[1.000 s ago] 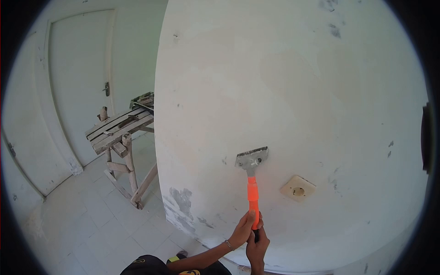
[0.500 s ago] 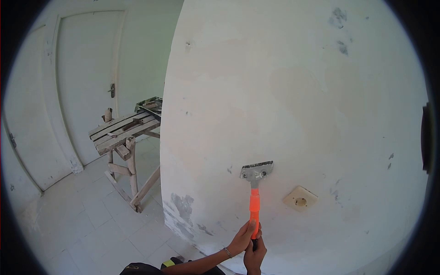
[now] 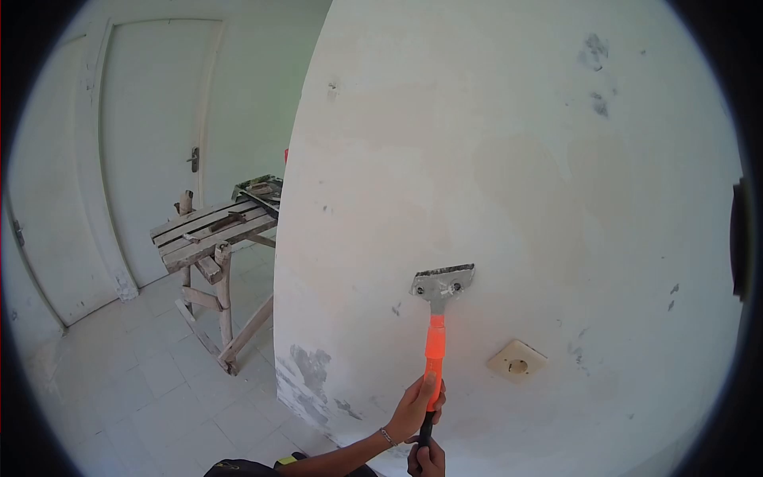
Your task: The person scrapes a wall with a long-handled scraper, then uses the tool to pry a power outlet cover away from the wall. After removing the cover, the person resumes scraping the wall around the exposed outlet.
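A scraper (image 3: 435, 342) with an orange handle, black end and wide grey metal head stands upright in front of the white wall (image 3: 509, 199). Its blade edge points up; whether it touches the wall cannot be told. My left hand (image 3: 415, 404), with a bracelet at the wrist, is wrapped round the lower orange part of the handle. Below it, my right hand (image 3: 427, 459) is closed round the black end of the handle, partly cut off by the frame's bottom edge.
A wall socket (image 3: 517, 361) is to the right of the scraper. On the left, a wooden trestle bench (image 3: 214, 230) holds tools and a dark tray (image 3: 262, 189). Behind it stands a white door (image 3: 155, 143) with a handle. Grey patches mark the wall.
The scraper has moved slightly up and left relative to the socket. My right hand has slid down the handle, away from my left hand, showing more black grip. The view has shifted slightly.
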`<state>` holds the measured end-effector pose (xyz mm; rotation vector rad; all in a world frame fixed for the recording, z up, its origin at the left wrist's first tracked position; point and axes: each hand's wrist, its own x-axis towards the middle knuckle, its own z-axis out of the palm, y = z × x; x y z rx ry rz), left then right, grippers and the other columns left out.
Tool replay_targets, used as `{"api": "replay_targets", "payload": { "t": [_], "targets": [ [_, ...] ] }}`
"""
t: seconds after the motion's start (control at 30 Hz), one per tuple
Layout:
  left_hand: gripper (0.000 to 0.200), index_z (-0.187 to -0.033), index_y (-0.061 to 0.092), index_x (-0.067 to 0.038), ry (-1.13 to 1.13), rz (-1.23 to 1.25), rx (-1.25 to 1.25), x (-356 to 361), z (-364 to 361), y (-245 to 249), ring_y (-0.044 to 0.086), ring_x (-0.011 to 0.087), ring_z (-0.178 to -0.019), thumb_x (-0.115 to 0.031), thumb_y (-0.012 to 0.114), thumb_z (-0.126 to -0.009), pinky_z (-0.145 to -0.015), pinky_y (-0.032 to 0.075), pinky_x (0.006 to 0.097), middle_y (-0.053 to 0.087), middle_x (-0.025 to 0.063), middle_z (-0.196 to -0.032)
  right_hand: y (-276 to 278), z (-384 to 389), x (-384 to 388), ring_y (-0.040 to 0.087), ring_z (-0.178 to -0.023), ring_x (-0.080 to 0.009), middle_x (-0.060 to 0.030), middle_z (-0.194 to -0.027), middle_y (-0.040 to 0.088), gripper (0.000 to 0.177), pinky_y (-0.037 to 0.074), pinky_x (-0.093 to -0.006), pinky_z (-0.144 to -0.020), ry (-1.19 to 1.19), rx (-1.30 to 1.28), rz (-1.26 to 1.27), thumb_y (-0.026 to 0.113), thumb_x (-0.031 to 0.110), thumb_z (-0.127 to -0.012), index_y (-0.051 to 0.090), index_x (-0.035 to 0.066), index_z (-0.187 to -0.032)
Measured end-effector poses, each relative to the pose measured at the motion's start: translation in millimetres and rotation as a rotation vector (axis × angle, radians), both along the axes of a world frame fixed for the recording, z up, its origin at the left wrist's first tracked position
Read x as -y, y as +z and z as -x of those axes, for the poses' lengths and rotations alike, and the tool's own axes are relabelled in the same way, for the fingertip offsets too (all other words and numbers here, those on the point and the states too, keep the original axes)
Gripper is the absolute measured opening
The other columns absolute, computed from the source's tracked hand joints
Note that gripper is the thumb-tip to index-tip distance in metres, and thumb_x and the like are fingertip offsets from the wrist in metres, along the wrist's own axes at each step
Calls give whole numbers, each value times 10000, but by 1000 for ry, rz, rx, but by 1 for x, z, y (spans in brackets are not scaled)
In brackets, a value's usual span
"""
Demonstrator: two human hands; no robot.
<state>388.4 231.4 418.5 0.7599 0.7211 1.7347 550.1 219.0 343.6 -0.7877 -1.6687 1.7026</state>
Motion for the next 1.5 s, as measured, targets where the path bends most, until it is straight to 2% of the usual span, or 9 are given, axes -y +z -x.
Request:
{"api": "replay_targets", "payload": {
  "t": [0.13, 0.37, 0.53, 0.63, 0.77, 0.97, 1.23, 1.37, 1.5],
  "targets": [
    [526, -963, 476, -55, 64, -113, -11, -12, 30, 31, 496, 122, -478, -543, 300, -1051, -467, 425, 257, 473, 27, -668, 40, 39, -1, 351, -448, -24, 71, -608, 414, 507, 273, -199, -404, -79, -38, -119, 504, 506, -1004, 576, 28, -1156],
    [494, -957, 473, -73, -46, -68, 82, 0, 10, 16, 479, 95, -444, -537, 332, -1047, -442, 427, 233, 474, 10, -670, 3, 9, 6, 340, -441, -17, 78, -604, 408, 507, 262, -200, -403, -116, 11, -44, 530, 508, -991, 565, 28, -1152],
    [489, -929, 467, -58, 66, -139, 26, -7, 35, 33, 426, 86, -361, -508, 324, -1057, -349, 400, 247, 443, 1, -594, 27, 48, 14, 337, -431, -26, 70, -593, 401, 448, 257, -202, -394, -100, -46, -96, 500, 453, -1021, 564, 27, -1141],
    [484, -933, 465, -62, 50, -154, 101, -4, 27, 31, 426, 83, -368, -509, 328, -1056, -357, 396, 244, 444, -1, -599, 23, 37, 15, 337, -430, -25, 68, -589, 401, 460, 256, -202, -394, -96, -33, 3, 502, 464, -1017, 568, 25, -1138],
    [472, -943, 461, -67, 24, -122, 82, -9, 14, 18, 426, 77, -376, -508, 334, -1056, -361, 380, 240, 435, 2, -596, 2, 21, 2, 335, -434, -20, 72, -590, 404, 451, 252, -199, -396, -93, -60, -119, 500, 448, -1023, 585, 23, -1149],
    [511, -935, 467, -55, 97, -202, 73, -14, 41, 48, 421, 88, -357, -520, 296, -1057, -355, 387, 236, 438, 9, -594, 45, 54, 6, 329, -443, -21, 74, -604, 414, 431, 261, -196, -400, -110, -33, -102, 486, 424, -1033, 585, 25, -1163],
    [358, -1124, 411, -63, 151, -122, -18, 8, 3, 5, 452, 65, -491, -414, 362, -1072, -452, 421, 213, 492, 20, -768, 27, 47, 4, 345, -466, -21, 78, -635, 423, 495, 263, -198, -414, -204, -81, -62, 578, 554, -952, 577, 67, -1043],
    [324, -1094, 402, -67, 127, -187, -63, -3, 24, 18, 435, 62, -508, -388, 364, -1074, -467, 443, 218, 451, 13, -737, 61, 64, -2, 345, -492, -25, 75, -659, 444, 454, 265, -204, -438, -139, -110, -84, 586, 528, -961, 577, 80, -1034],
    [298, -1062, 385, -71, 79, -164, -66, 5, 9, 2, 423, 66, -492, -367, 351, -1077, -468, 452, 220, 450, 19, -736, 30, 45, -5, 358, -472, -22, 71, -642, 444, 415, 281, -190, -423, -135, -84, -93, 569, 490, -982, 570, 84, -1071]
  ]
}}
